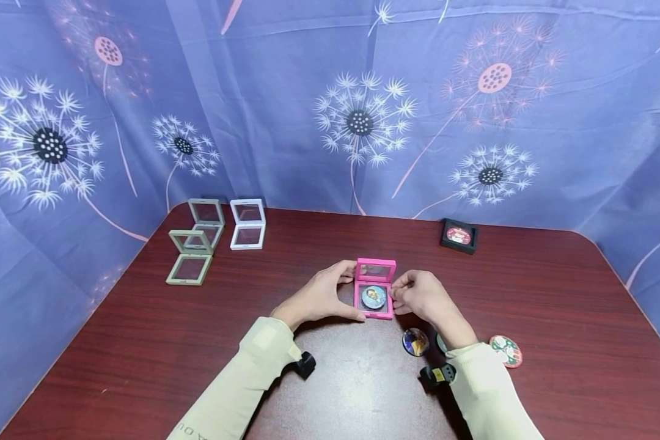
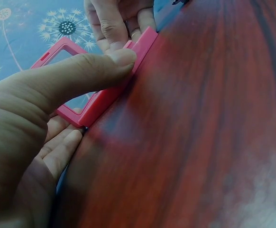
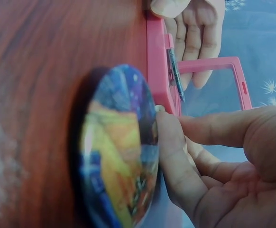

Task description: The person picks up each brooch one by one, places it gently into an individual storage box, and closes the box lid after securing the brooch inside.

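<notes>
Both hands, left hand [image 1: 318, 297] and right hand [image 1: 421, 297], pinch the open pink display case [image 1: 374, 289] holding a badge [image 1: 373, 297]; closing the lid probably comes next.

Two green frame cases [image 1: 194, 249] and a white frame case [image 1: 247, 224] are being kept open at the far-left of the dark wooden table [image 1: 143, 342]. A black case [image 1: 459, 236] is being kept far-right. Loose badges [image 1: 506, 351] are lying near edge; a dandelion-print blue cloth [image 1: 330, 104] is hanging behind.
</notes>
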Available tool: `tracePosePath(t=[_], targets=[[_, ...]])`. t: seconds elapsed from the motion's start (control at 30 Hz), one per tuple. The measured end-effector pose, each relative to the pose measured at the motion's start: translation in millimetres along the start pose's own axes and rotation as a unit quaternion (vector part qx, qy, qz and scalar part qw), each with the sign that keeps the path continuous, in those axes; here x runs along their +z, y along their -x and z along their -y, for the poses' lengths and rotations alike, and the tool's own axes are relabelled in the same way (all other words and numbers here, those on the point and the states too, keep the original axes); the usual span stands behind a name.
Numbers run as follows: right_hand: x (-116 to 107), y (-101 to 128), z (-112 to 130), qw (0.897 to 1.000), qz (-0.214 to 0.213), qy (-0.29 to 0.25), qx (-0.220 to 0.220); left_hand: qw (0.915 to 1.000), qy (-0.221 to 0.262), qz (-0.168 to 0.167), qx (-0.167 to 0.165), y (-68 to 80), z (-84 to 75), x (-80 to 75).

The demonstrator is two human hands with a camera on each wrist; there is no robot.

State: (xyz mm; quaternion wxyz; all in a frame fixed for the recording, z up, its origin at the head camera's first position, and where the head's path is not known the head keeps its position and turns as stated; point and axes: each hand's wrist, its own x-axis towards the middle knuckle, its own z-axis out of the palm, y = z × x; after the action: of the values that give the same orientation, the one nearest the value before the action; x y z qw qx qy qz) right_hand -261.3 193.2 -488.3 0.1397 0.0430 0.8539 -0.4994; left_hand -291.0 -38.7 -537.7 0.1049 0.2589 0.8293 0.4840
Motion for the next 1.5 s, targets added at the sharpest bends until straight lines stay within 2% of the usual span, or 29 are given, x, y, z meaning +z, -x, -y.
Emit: tracePosePath(t=[0.37,0.87,1.0,1.27,1.5], targets=[[-1.2,0.5,0.0,1.000,0.004,-0.027,0.001,1.0000,-0.001,-0.002,-0.007,0.5,-1.2,0.3],[-3.4,0.1,-0.7,0.999,0.014,-0.030,0.000,1.0000,0.003,0.000,-0.006,1.1,-2.3,-1.0],[-3.4,0.4,0.0,0.999,0.015,-0.031,0.003,0.9996,0.024,-0.013,-0.011,2.8,-1.6,-1.7],[-3.6,-0.9,-1.5,0.999,0.021,-0.039,0.005,0.9973,0.062,-0.039,0.001,4.7,-3.8,-1.0],[-4.3,0.6,-1.1,0.999,0.020,-0.045,0.003,0.9971,0.047,-0.060,-0.003,4.2,-4.6,0.7]])
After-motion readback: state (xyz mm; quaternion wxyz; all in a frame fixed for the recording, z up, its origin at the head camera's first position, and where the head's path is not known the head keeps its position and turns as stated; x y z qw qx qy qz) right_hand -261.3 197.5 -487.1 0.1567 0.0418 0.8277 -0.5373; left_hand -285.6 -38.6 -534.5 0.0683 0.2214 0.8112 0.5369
